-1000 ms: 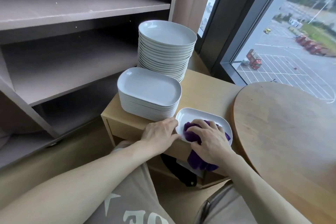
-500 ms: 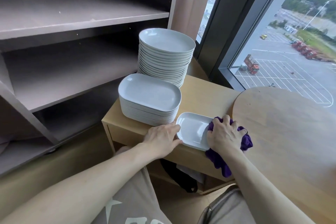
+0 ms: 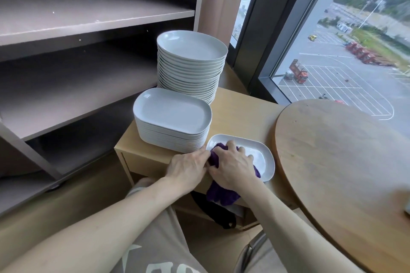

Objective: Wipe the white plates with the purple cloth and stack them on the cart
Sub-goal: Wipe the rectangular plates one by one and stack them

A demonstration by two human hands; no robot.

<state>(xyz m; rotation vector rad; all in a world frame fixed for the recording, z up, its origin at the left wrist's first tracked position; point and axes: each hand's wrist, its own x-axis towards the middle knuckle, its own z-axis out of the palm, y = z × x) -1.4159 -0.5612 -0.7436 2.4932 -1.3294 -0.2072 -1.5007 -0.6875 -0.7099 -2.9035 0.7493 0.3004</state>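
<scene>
One small white plate (image 3: 264, 158) at near edge of wooden worktop (image 3: 244, 115). Right hand (image 3: 233, 167) grips bunched purple cloth (image 3: 221, 195) on it; left hand (image 3: 188, 168) flat against rim. Ceramic likely stiff, slick, fragile; lift by rims.

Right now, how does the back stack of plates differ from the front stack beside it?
The back stack is taller, with more plates; the front stack is lower. The back stack's plates are oval; the front stack's are rounded rectangles. Both are white and stand on the wooden cart.
</scene>
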